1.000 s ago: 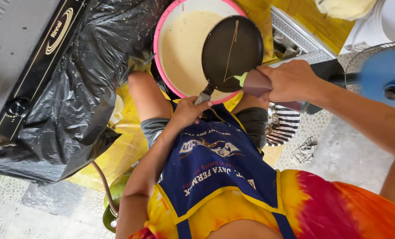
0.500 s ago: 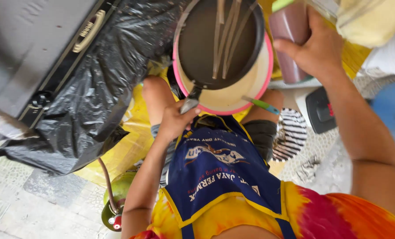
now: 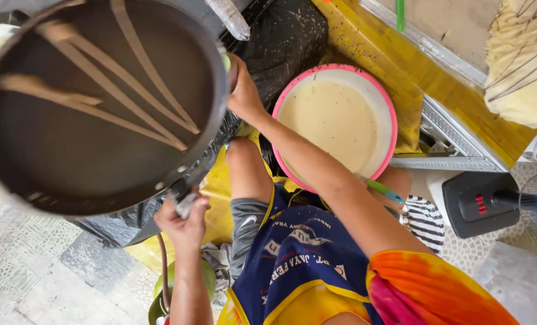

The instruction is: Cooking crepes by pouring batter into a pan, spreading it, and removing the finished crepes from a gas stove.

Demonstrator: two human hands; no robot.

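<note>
The left hand (image 3: 183,218) was closed round the handle of a dark pan (image 3: 100,102), holding it raised close to the camera, so that it filled the upper left of the view. Pale streaks of batter (image 3: 133,90) ran across the pan's inside. The right hand (image 3: 242,90) sat at the pan's far rim, just beside it; whether it gripped anything could not be told, since the rim hid the fingers.

Under the pan lay black plastic sheeting (image 3: 280,42), speckled with pale drops, and the pan blocked most of what was below it. To the right of the right forearm stood a pink-rimmed bowl (image 3: 389,114) full of cream batter, near the knees. A green-handled tool (image 3: 381,191) lay at the bowl's near edge, partly behind the arm. A yellow cloth (image 3: 371,54) covered the surface beyond the bowl. A green gas cylinder (image 3: 160,295) with a hose stood on the tiled floor (image 3: 34,283) by the left forearm. A black fan base (image 3: 479,204) stood at the right.
</note>
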